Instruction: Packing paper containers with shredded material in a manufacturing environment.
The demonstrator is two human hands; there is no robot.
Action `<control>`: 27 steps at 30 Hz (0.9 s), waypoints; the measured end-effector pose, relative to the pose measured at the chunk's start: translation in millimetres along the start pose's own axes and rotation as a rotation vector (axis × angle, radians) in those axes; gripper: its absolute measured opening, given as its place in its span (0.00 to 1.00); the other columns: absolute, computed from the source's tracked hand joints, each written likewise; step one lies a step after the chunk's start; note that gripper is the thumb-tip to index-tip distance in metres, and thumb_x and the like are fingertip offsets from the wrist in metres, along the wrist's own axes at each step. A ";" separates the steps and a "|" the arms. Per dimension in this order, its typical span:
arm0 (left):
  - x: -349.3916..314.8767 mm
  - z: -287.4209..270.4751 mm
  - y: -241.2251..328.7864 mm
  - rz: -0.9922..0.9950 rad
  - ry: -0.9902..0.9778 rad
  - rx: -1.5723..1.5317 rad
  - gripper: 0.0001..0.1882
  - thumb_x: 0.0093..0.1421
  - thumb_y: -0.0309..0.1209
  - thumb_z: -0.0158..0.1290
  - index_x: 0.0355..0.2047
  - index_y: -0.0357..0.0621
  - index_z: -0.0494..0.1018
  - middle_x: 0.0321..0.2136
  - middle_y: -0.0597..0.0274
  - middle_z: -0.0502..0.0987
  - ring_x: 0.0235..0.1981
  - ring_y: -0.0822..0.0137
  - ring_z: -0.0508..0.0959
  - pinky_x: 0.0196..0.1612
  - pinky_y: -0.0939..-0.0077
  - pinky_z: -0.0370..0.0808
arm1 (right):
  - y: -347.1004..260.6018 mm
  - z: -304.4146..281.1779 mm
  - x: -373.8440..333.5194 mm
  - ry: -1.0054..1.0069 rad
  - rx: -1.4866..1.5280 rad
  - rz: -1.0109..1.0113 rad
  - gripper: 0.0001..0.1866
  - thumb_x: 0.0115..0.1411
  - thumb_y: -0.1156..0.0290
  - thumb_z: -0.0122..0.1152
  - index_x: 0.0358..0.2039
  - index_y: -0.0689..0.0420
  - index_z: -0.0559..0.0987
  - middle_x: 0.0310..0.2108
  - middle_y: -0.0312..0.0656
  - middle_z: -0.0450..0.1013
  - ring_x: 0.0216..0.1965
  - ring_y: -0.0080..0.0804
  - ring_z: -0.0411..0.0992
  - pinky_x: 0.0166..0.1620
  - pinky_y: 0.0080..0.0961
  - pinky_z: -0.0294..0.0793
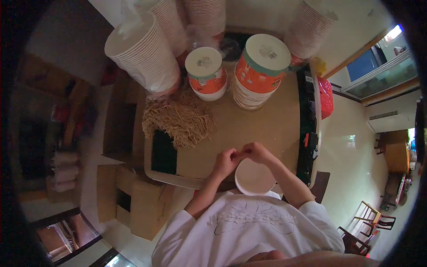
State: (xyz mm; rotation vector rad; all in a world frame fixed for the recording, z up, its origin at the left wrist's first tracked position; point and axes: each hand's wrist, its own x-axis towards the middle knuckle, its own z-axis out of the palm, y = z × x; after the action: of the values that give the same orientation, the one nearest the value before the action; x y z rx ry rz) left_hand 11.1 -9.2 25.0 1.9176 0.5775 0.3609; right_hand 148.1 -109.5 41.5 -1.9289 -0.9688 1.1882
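Observation:
My left hand and my right hand meet at the far rim of a white paper bucket. Both have their fingers pinched together. Whatever is between the fingertips is too small to make out. The bucket's open mouth faces up, close against my shirt at the near table edge. Beyond my left hand lies a tangled heap of thin tan cords. Farther off, an orange and white paper bucket stands upside down, beside a taller upside-down stack of orange and white buckets.
Tall plastic-wrapped stacks of white buckets rise at the back left, another stack at the back right. Brown cardboard covers much of the table. Small dark objects line its right edge, near a red bag. Cardboard boxes sit at left.

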 end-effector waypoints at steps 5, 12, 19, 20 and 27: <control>1.1 3.7 -2.3 -0.020 -0.026 0.059 0.08 0.47 0.31 0.56 0.21 0.40 0.70 0.18 0.56 0.73 0.19 0.64 0.75 0.23 0.75 0.70 | 10.0 2.0 3.2 -0.008 -0.111 0.065 0.05 0.46 0.69 0.56 0.22 0.56 0.75 0.20 0.44 0.71 0.21 0.29 0.68 0.26 0.28 0.66; -4.8 9.5 -35.4 -0.102 0.009 -0.282 0.06 0.48 0.27 0.54 0.26 0.38 0.72 0.22 0.65 0.75 0.25 0.76 0.73 0.30 0.80 0.71 | 6.6 2.6 1.5 0.028 -0.116 -0.037 0.07 0.47 0.69 0.56 0.25 0.58 0.76 0.21 0.43 0.72 0.24 0.30 0.71 0.28 0.25 0.69; -3.8 0.1 -26.7 -0.205 -0.093 -0.155 0.05 0.50 0.26 0.52 0.27 0.38 0.73 0.22 0.67 0.75 0.24 0.78 0.72 0.28 0.82 0.70 | 10.6 4.7 3.1 0.034 -0.086 -0.026 0.06 0.46 0.71 0.56 0.24 0.58 0.76 0.22 0.43 0.72 0.25 0.31 0.71 0.29 0.25 0.69; -3.4 1.5 -27.7 -0.213 -0.084 -0.186 0.05 0.51 0.27 0.52 0.27 0.38 0.73 0.22 0.67 0.75 0.23 0.78 0.71 0.27 0.82 0.70 | 13.6 5.3 3.6 0.052 -0.072 -0.061 0.06 0.45 0.71 0.56 0.24 0.58 0.76 0.22 0.43 0.72 0.25 0.32 0.71 0.29 0.26 0.69; -0.8 7.9 -35.3 -0.219 -0.056 -0.260 0.06 0.52 0.28 0.50 0.25 0.38 0.73 0.17 0.64 0.74 0.17 0.78 0.71 0.20 0.82 0.67 | 4.3 5.0 1.1 0.075 -0.131 -0.045 0.06 0.45 0.70 0.56 0.23 0.57 0.76 0.22 0.43 0.72 0.24 0.34 0.71 0.29 0.26 0.69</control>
State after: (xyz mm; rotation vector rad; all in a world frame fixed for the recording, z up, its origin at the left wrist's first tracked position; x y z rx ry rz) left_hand 6.2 -4.0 -10.5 1.5932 0.6630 0.2282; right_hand 144.9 -109.9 35.6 -2.0276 -1.0680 1.0420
